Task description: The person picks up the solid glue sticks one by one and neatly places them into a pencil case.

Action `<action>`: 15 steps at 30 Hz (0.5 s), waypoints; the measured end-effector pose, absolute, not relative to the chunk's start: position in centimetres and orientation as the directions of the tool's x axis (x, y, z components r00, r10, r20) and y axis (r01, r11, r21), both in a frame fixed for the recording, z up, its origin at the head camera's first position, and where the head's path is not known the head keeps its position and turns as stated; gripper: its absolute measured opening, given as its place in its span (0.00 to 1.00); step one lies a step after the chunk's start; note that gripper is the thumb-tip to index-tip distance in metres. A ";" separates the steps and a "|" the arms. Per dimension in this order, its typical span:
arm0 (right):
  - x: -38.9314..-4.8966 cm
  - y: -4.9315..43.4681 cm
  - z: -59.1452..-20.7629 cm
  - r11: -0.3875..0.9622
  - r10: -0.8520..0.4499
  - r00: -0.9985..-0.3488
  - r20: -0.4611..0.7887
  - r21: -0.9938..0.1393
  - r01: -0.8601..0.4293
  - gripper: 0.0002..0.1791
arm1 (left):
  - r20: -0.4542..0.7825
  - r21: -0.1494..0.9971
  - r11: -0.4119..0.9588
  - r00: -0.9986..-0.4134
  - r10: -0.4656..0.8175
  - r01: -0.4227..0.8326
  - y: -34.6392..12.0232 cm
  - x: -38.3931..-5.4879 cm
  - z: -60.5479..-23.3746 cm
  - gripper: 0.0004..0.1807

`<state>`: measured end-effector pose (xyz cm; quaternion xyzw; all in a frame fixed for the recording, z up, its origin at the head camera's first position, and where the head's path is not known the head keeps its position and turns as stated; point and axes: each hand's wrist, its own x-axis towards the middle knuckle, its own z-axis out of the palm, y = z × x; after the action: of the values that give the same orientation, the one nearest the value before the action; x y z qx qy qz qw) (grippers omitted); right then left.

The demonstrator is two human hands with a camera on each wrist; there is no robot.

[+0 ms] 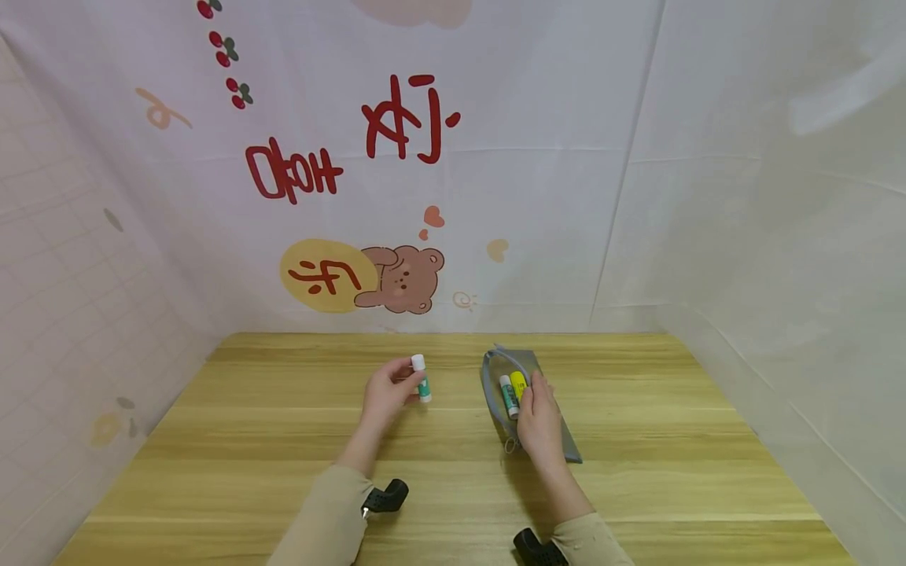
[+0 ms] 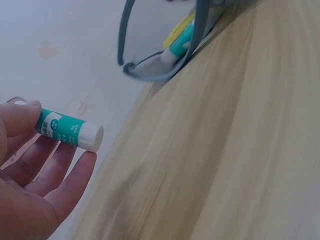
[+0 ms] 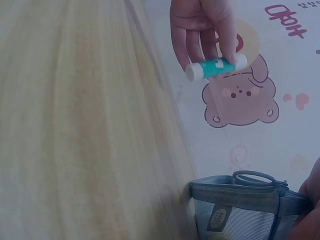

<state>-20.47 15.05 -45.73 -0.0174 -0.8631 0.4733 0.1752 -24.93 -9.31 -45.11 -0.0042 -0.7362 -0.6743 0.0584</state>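
A green glue stick [image 1: 423, 384] with white ends is pinched between the thumb and fingers of my left hand [image 1: 385, 395], above the table. The left wrist view shows the glue stick [image 2: 62, 128] lying across the fingertips. My right hand [image 1: 541, 418] holds the side of a grey mesh zip pouch [image 1: 570, 445], whose mouth is open. Inside the pouch lie another green glue stick [image 1: 508, 397] and a yellow stick [image 1: 519, 384], side by side. In the right wrist view, the pouch [image 3: 240, 215] shows its mesh wall and a small label; the right hand is mostly cut off.
The wooden table [image 1: 283, 409] stretches to both sides of the hands. A white cloth backdrop [image 1: 538, 204] with a printed bear and red characters hangs behind it. Cloth also hangs at left and right. A black device [image 1: 385, 497] is strapped at the left wrist.
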 end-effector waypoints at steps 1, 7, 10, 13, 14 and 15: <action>-20.5 15.1 -45.7 0.549 0.194 -0.938 0.286 -0.824 -0.138 0.25 | 0.092 0.992 0.089 -0.994 -0.063 0.086 -8.9 -25.0 -45.2 0.17; -20.5 15.2 -45.8 0.540 0.187 -0.942 0.278 -0.830 -0.138 0.25 | 0.085 0.995 0.049 -0.996 -0.027 0.084 -6.7 -25.0 -45.2 0.17; -20.5 15.2 -45.8 0.535 0.187 -0.944 0.272 -0.834 -0.134 0.25 | 0.082 0.996 0.021 -0.997 -0.011 0.081 -5.8 -25.0 -45.3 0.18; -20.6 15.2 -45.9 0.534 0.191 -0.943 0.274 -0.835 -0.135 0.25 | 0.063 0.998 -0.002 -0.998 0.002 0.063 -4.9 -25.1 -45.5 0.18; -20.6 15.2 -45.9 0.534 0.192 -0.942 0.275 -0.835 -0.135 0.25 | 0.054 0.999 -0.006 -0.999 0.006 0.054 -4.7 -25.2 -45.5 0.18; -20.6 15.2 -45.9 0.535 0.192 -0.942 0.274 -0.834 -0.134 0.25 | 0.046 0.999 -0.007 -0.999 0.009 0.046 -4.4 -25.3 -45.6 0.18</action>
<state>-20.62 15.23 -45.92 -0.0167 -0.8596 0.4819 0.1690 -25.28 -4.39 -45.61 -0.0194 -0.7045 -0.7093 0.0128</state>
